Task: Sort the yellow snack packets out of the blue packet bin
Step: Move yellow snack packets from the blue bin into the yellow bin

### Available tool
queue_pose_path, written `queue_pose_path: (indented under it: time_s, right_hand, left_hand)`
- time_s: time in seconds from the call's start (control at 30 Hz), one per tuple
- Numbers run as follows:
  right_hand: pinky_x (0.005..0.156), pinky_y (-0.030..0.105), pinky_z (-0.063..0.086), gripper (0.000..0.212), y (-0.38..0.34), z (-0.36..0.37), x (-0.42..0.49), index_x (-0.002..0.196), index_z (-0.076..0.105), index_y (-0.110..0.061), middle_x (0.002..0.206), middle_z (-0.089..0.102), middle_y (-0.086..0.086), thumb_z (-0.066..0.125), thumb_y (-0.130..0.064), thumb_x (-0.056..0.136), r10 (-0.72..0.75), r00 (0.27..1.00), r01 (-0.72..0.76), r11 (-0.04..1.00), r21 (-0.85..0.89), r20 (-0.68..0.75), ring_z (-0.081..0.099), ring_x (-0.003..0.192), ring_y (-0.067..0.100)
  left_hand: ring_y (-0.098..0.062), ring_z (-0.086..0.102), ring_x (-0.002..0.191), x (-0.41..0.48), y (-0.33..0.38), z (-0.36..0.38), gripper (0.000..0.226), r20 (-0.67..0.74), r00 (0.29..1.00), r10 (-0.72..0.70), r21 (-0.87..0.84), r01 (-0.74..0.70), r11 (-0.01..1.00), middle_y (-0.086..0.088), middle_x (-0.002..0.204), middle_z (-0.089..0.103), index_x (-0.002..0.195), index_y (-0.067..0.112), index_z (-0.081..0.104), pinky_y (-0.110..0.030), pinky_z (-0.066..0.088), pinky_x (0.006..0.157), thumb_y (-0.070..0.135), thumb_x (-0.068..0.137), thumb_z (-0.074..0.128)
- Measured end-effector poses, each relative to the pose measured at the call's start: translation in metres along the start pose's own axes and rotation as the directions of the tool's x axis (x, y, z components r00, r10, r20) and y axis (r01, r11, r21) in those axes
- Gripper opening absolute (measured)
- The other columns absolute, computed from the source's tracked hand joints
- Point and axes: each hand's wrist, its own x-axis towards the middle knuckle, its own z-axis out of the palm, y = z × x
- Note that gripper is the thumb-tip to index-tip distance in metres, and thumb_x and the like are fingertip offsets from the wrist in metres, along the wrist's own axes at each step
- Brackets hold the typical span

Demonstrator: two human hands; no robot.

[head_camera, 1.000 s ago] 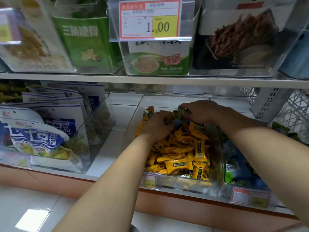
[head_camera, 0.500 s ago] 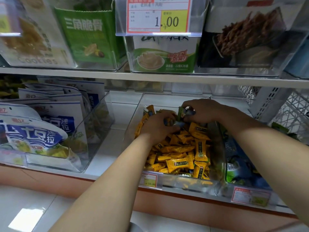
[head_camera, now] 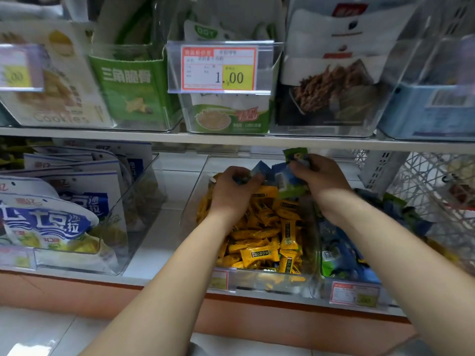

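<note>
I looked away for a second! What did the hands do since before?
The left hand and right hand rose from the pile, now holding small blue and green plastic packets above the yellow wrapped snack packets. The yellow pile and the clear plastic bin stayed put.

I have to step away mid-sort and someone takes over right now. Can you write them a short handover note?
Left hand grips a blue packet above the back of the clear bin of yellow packets.
Right hand grips a green packet and more blue ones.
The blue packet bin stands directly right.
Done: yellow packets lie piled in the clear bin.
Left: the held packets probably go to the blue packet bin; check it for yellow strays.
</note>
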Motion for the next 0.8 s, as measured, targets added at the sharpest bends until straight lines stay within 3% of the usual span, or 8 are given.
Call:
queue_pose_path:
  time_s: [0.1,0.2,0.33,0.43,0.57,0.67,0.73,0.8]
  right_hand:
    - [0.071,0.041,0.058,0.018,-0.002,-0.008,-0.02,0.113,0.066,-0.017,0.103,0.075,0.008,0.059,-0.024,0.098,0.124,0.992,-0.121,0.976,0.178,-0.002,0.072,0.091,0.03]
    - [0.073,0.04,0.057,0.02,0.001,-0.017,-0.034,0.115,0.066,-0.017,0.102,0.075,0.007,0.058,-0.025,0.098,0.105,0.994,-0.101,0.984,0.146,-0.025,0.073,0.092,0.028]
    - [0.078,0.034,0.057,0.016,0.005,-0.044,-0.039,0.11,0.068,-0.019,0.101,0.075,0.003,0.062,-0.023,0.096,0.01,0.991,-0.009,1.0,0.011,-0.131,0.071,0.092,0.02]
    - [0.066,0.014,0.051,0.006,0.007,-0.071,-0.038,0.096,0.069,-0.024,0.094,0.073,-0.006,0.066,-0.02,0.094,-0.046,0.988,0.033,0.995,-0.094,-0.149,0.069,0.082,0.005]
    - [0.057,0.009,0.041,0.015,0.015,-0.099,-0.036,0.08,0.062,-0.03,0.081,0.065,-0.014,0.067,-0.026,0.093,-0.083,0.983,0.035,0.96,-0.277,-0.163,0.061,0.072,-0.002]
    - [0.058,0.012,0.041,0.01,0.02,-0.112,-0.033,0.095,0.06,-0.026,0.088,0.062,-0.012,0.069,-0.03,0.091,-0.078,0.978,0.006,0.939,-0.344,-0.196,0.059,0.079,0.004]
    - [0.064,0.018,0.043,0.027,0.021,-0.117,-0.033,0.113,0.059,-0.025,0.098,0.062,-0.007,0.069,-0.035,0.091,-0.073,0.984,-0.011,0.884,-0.467,-0.162,0.062,0.09,0.014]
    - [0.081,0.028,0.048,0.052,0.021,-0.117,-0.034,0.137,0.051,-0.025,0.117,0.063,0.002,0.065,-0.046,0.091,-0.02,0.997,-0.037,0.759,-0.649,-0.081,0.061,0.109,0.024]
  left_hand:
    - [-0.009,0.067,0.085,-0.013,0.014,0.026,0.015,0.031,0.999,-0.027,-0.086,0.03,0.996,0.01,0.096,0.067,0.096,0.037,0.061,-0.021,0.051,0.066,0.047,0.088,0.069]
    - [-0.012,0.066,0.087,-0.023,0.023,0.057,0.007,0.004,1.0,-0.022,-0.106,0.023,0.994,0.009,0.094,0.067,0.097,0.038,0.062,-0.026,0.054,0.072,0.038,0.091,0.066]
    - [-0.007,0.064,0.086,-0.031,0.032,0.092,0.012,0.001,1.0,0.019,-0.064,-0.019,0.998,0.011,0.091,0.066,0.096,0.033,0.061,-0.016,0.048,0.069,0.025,0.091,0.068]
    - [0.0,0.059,0.08,-0.032,0.036,0.107,0.014,0.062,0.991,0.121,0.104,-0.127,0.986,0.011,0.09,0.064,0.1,0.03,0.06,-0.008,0.044,0.061,0.025,0.09,0.069]
    - [-0.011,0.06,0.084,-0.031,0.041,0.112,0.014,0.143,0.975,0.171,0.311,-0.208,0.927,0.009,0.098,0.064,0.1,0.037,0.056,-0.024,0.046,0.066,0.036,0.091,0.068]
    - [-0.007,0.056,0.081,-0.027,0.045,0.109,0.017,0.196,0.965,0.172,0.384,-0.237,0.892,0.011,0.099,0.061,0.099,0.041,0.056,-0.016,0.039,0.06,0.034,0.09,0.068]
    - [-0.007,0.056,0.083,-0.023,0.046,0.102,0.016,0.214,0.963,0.161,0.42,-0.24,0.875,0.013,0.1,0.061,0.1,0.041,0.058,-0.013,0.037,0.06,0.034,0.09,0.069]
    - [-0.009,0.056,0.089,-0.017,0.046,0.091,0.016,0.196,0.968,0.154,0.436,-0.227,0.871,0.014,0.101,0.061,0.106,0.037,0.064,-0.014,0.037,0.065,0.033,0.091,0.068]
